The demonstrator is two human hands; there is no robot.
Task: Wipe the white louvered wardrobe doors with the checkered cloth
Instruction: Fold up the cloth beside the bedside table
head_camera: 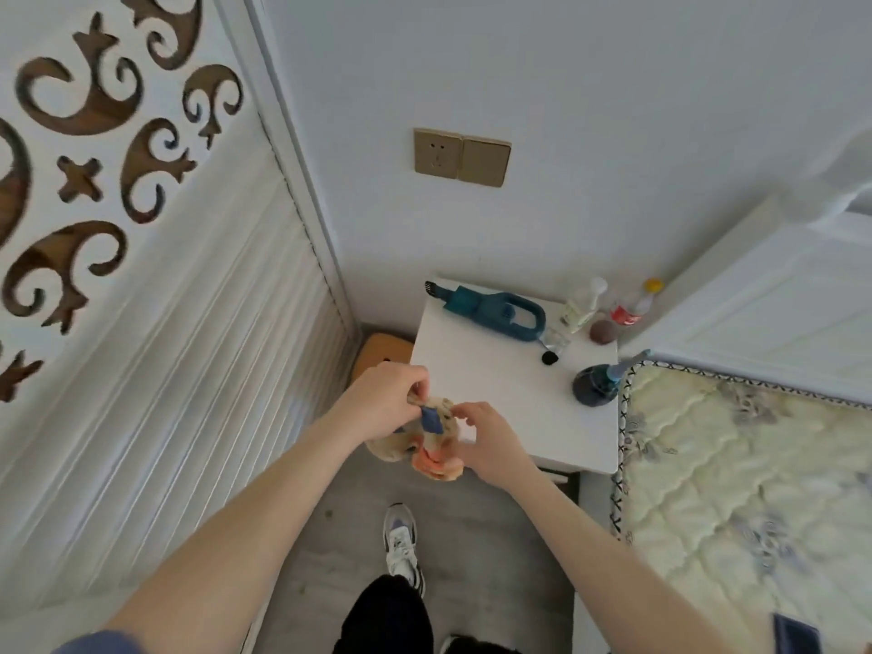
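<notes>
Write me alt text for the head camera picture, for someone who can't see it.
The left hand and right hand hold a bunched checkered cloth between them, not touching the white louvered wardrobe door at left. Ahead stands a white nightstand with a teal handheld vacuum; a mattress lies at right.

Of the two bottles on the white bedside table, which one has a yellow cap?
The red-labelled bottle, the right-hand one of the pair. The other bottle, just left of it, is pale and has a white top.
</notes>
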